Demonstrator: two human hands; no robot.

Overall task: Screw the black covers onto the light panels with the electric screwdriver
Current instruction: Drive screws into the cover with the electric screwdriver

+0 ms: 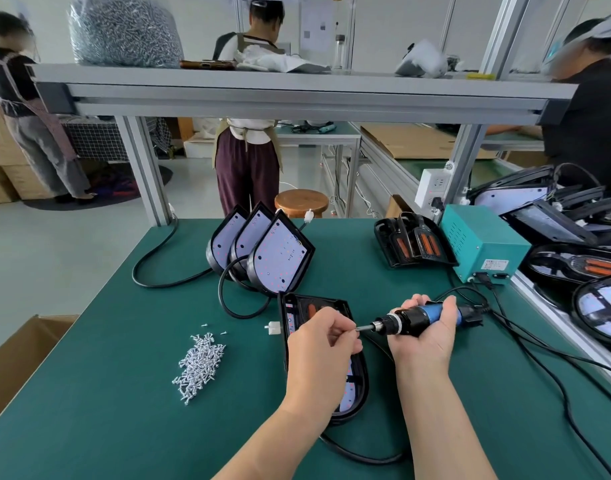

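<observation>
Left hand point(323, 341) fingers point(345, 336) pinch, likely a screw point(356, 329), at the bit point(365, 328); right hand point(425, 337) grips electric screwdriver point(420, 317); seat it straight first

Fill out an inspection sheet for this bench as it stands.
Surface: green mat, bears everything.
Job's things: light panel lies under the hands; three standing panels at the back; loose screws piled to its left.
Clutter: teal power box and black housings at the right; cardboard box off the left edge.
Hands: left hand pinches what seems a screw at the bit tip; right hand grips the electric screwdriver.
Cables: black cable loops by the standing panels; screwdriver cord runs toward the teal power box.
Surroundings: overhead shelf with a bag of screws; wooden stool; people beyond the bench.
</observation>
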